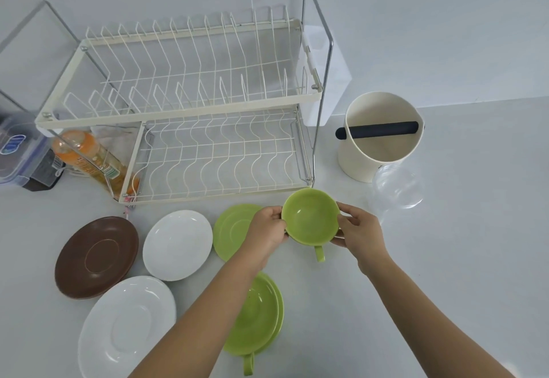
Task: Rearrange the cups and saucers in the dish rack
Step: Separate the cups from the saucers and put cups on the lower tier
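Both hands — left hand [269, 226], right hand [358, 226] — gripped the green cup [309, 217] by opposite rims, handle toward the person, just before the dish rack's [208, 151] lower tier.

Setting was likely a home kitchen: white counter [445, 258] held a two-tier wire dish rack [184, 104], loose saucers [178, 245], a cream canister [381, 136] and plastic food boxes [17, 151].

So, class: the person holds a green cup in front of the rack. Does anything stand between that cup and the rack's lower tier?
Nothing visible does. The cup, held by the left hand and right hand, sits just in front of the rack, whose lower tier shows only bare wires. The saucers lie off to the left.
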